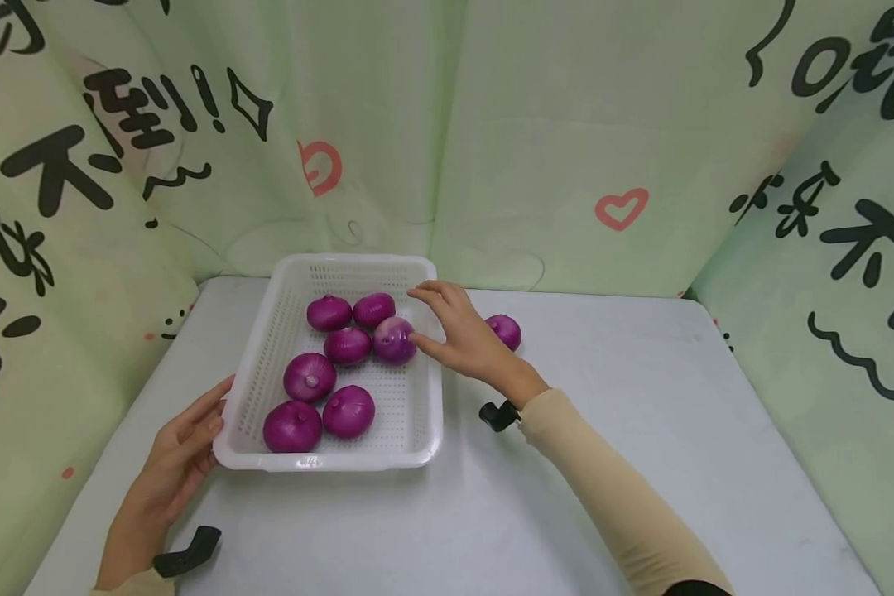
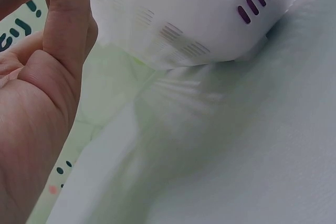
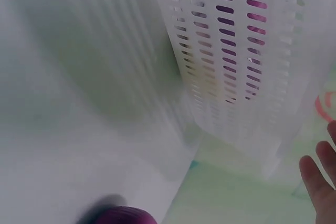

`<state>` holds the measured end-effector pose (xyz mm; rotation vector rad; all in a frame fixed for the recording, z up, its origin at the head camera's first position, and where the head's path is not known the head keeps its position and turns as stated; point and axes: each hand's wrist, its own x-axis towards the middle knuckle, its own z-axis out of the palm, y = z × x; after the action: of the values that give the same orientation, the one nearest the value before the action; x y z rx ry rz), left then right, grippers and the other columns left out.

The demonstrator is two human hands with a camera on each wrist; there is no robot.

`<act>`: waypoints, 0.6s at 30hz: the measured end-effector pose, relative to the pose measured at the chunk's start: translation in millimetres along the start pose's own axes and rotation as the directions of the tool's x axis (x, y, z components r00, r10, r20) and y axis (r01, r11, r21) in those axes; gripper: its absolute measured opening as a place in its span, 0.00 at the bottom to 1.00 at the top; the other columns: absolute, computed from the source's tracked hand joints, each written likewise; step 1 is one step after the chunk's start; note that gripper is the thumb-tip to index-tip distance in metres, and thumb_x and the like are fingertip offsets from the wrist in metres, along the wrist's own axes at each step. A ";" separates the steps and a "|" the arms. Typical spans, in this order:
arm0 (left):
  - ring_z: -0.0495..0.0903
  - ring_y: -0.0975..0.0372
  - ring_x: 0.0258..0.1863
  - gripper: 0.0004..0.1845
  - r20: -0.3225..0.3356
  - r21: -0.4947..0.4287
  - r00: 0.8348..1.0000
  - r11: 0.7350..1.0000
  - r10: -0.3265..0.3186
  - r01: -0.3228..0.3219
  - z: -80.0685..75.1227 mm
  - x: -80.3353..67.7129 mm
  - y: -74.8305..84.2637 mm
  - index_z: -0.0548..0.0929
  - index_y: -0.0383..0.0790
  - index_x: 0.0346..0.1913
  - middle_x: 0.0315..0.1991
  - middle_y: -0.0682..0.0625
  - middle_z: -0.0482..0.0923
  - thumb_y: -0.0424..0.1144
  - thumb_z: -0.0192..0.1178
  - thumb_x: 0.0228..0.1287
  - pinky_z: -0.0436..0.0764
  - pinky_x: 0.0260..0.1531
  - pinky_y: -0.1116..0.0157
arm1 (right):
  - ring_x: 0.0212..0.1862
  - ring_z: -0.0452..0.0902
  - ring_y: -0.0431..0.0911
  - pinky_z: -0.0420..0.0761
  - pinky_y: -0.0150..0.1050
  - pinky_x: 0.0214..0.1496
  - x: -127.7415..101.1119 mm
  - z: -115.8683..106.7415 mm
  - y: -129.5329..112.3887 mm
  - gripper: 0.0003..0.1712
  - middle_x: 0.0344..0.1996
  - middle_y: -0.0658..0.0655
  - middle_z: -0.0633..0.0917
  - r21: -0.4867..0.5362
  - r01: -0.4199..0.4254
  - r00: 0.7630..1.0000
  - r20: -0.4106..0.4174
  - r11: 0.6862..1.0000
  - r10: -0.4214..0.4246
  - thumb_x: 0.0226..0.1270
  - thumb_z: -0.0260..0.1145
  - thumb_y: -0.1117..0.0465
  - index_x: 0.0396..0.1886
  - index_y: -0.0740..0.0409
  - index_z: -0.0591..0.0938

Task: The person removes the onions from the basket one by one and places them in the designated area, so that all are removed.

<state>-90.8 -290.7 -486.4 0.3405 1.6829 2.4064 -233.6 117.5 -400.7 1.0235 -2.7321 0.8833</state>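
A white perforated plastic basket (image 1: 410, 451) stands on the table with several purple onions (image 1: 348, 411) inside. My left hand (image 1: 182, 451) is at the basket's left side, its fingers fairly straight and the fingertips by the rim. The left wrist view shows that hand (image 2: 44, 72) beside the basket wall (image 2: 157, 3). Over the right rim reaches my right hand (image 1: 465, 335), fingers spread, thumb tip next to a paler onion (image 1: 395, 340); whether they touch is unclear. Another onion (image 1: 504, 331) lies on the table outside the basket, partly hidden behind the right hand.
The white table (image 1: 603, 447) extends to the right and in front of the basket. Pale green curtains (image 1: 536, 165) with black lettering and red hearts hang behind and on both sides. A black wrist-camera mount (image 1: 497, 415) is on the right wrist, another (image 1: 188, 553) on the left.
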 end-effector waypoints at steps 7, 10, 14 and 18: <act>0.83 0.67 0.60 0.30 0.016 -0.012 1.000 1.000 0.017 -0.017 -0.7 1.0 0.9 0.65 0.51 0.80 0.67 0.56 0.80 0.27 0.41 0.83 0.87 0.51 0.67 | 0.80 0.62 0.54 0.64 0.51 0.82 16.6 -3.4 -3.4 0.41 0.77 0.59 0.69 -0.030 0.006 0.980 0.201 1.000 0.000 0.74 0.69 0.50 0.79 0.60 0.66; 0.84 0.67 0.60 0.29 0.008 -0.007 1.000 1.000 0.017 -0.017 -0.9 0.8 1.2 0.66 0.51 0.80 0.66 0.56 0.80 0.27 0.41 0.83 0.87 0.51 0.67 | 0.79 0.64 0.55 0.64 0.50 0.82 24.2 -4.0 -4.8 0.40 0.75 0.60 0.72 -0.079 0.042 0.963 0.268 0.996 -0.019 0.73 0.70 0.51 0.78 0.62 0.67; 0.84 0.67 0.59 0.29 -0.002 0.006 1.000 1.000 0.014 -0.014 -1.0 0.3 0.4 0.66 0.51 0.80 0.65 0.56 0.81 0.27 0.42 0.83 0.87 0.50 0.67 | 0.77 0.68 0.55 0.66 0.48 0.81 33.5 -3.1 -7.5 0.40 0.73 0.61 0.75 -0.158 0.091 0.937 0.347 0.983 -0.031 0.73 0.70 0.50 0.77 0.63 0.68; 0.83 0.67 0.59 0.29 -0.005 0.022 1.000 1.000 0.013 -0.013 -0.8 0.3 -1.0 0.65 0.51 0.80 0.66 0.57 0.80 0.27 0.41 0.83 0.87 0.51 0.67 | 0.76 0.70 0.54 0.67 0.47 0.80 41.5 -0.2 -9.6 0.40 0.72 0.61 0.76 -0.232 0.108 0.914 0.405 0.967 -0.005 0.73 0.70 0.49 0.77 0.63 0.69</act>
<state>-91.3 -291.0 -487.5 0.3504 1.7162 2.4015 -259.6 88.0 -384.3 1.3488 -3.0126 0.3266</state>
